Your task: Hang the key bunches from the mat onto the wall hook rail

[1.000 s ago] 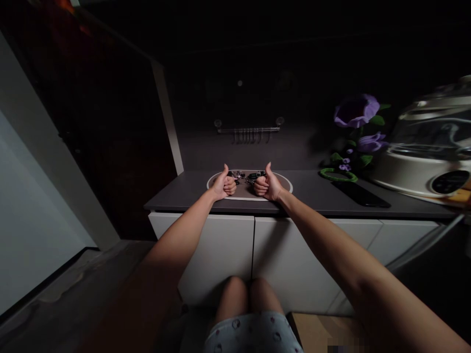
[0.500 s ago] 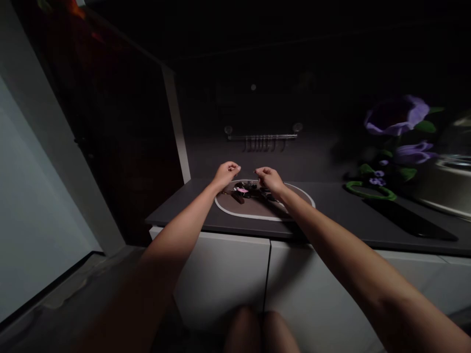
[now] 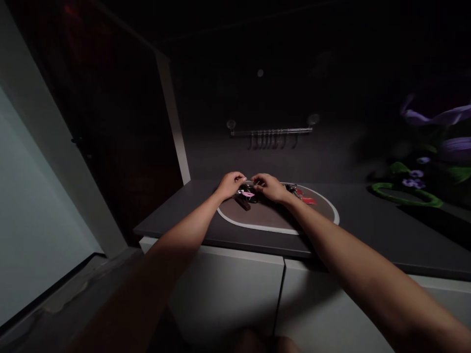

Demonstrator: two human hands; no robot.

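An oval brown mat (image 3: 272, 220) with a white rim lies on the dark countertop (image 3: 360, 230). On its far part sits a heap of small things (image 3: 248, 194): keys or charms, one pink, one dark brown, with red pieces (image 3: 305, 198) further right. My left hand (image 3: 230, 184) and my right hand (image 3: 268, 187) meet over the heap, fingers curled down onto it. Whether either hand grips a piece is hidden in the dim light.
A rail with several hooks (image 3: 270, 132) hangs on the dark back wall. Purple flowers (image 3: 437, 132) and a green ring (image 3: 401, 193) stand at the right. White cabinet doors (image 3: 228, 294) lie below the counter. A pale wall (image 3: 33, 206) is at the left.
Thumbs-up fists have become curled fingers, and both hands have dropped onto the heap of small things. The view has shifted closer and leftward, pushing the flowers to the right edge.
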